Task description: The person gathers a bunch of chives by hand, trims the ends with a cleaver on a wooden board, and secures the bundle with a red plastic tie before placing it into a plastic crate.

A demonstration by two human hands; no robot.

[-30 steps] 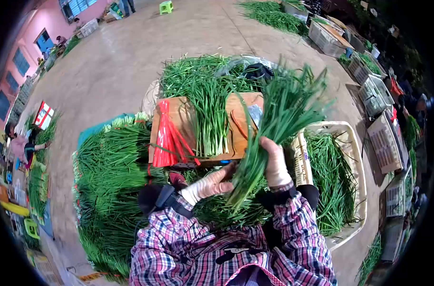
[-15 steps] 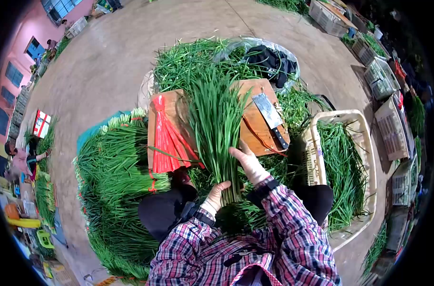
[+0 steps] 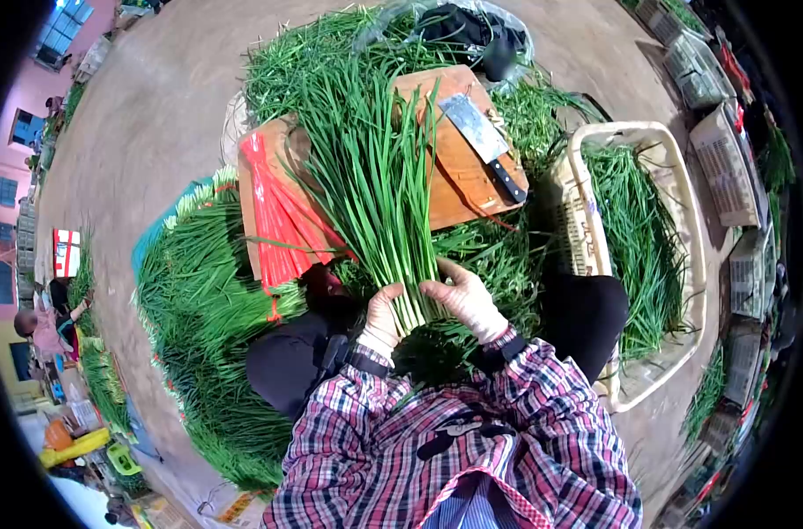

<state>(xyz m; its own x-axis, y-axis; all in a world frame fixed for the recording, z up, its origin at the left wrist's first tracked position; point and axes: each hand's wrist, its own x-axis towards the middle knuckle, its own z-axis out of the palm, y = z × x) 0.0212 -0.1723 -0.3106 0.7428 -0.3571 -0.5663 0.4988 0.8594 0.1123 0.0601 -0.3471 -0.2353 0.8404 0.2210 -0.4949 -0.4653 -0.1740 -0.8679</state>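
Observation:
My left hand (image 3: 383,316) and my right hand (image 3: 465,298) hold the pale lower ends of a large bunch of green stalks (image 3: 375,203) between them. The leafy tops fan out over a wooden board (image 3: 454,84). Red plastic strips (image 3: 278,216) lie on the board's left part. On its right part rests a cleaver (image 3: 483,139) with a black handle, beside a thin reddish strip. The fingertips behind the bunch are hidden.
Tied bundles of greens (image 3: 199,309) are piled on the left. A cream crate (image 3: 691,256) with loose greens stands on the right. Beyond the board lie more greens (image 3: 287,75) and a dark cloth (image 3: 463,26). Another person (image 3: 47,328) sits at the far left.
My right hand has moved down the bunch to its lower ends, level with my left hand. The bunch's leaves have spread wider. The view has tilted and shifted.

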